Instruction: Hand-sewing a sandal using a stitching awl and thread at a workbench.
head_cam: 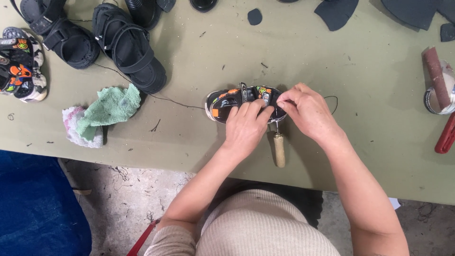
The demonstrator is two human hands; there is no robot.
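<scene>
Sandal point(227, 102), small, black with orange and white print, lies on its side at centre frame on the olive table point(199, 61). Left hand point(245, 127) rests over its heel end, fingers close together, pressing down on the straps. Right hand point(305, 110) comes in from the right, thumb and forefinger pinched on a strap near the buckle; other fingers curled. Wooden-handled tool point(279, 148) lies just below the sandal, between the two wrists, metal end under the hands. Thin dark thread point(170, 100) runs left from the sandal toward the black sandals point(113, 40) at upper left. Green cloth point(113, 105) sits on a pink-white cloth point(72, 129) left of centre. Printed sandals point(19, 64) at far left edge. Tape roll point(438, 97) at right edge, with a red tool point(446, 135) just below. Dark cut pieces point(336, 13) along the top edge.
</scene>
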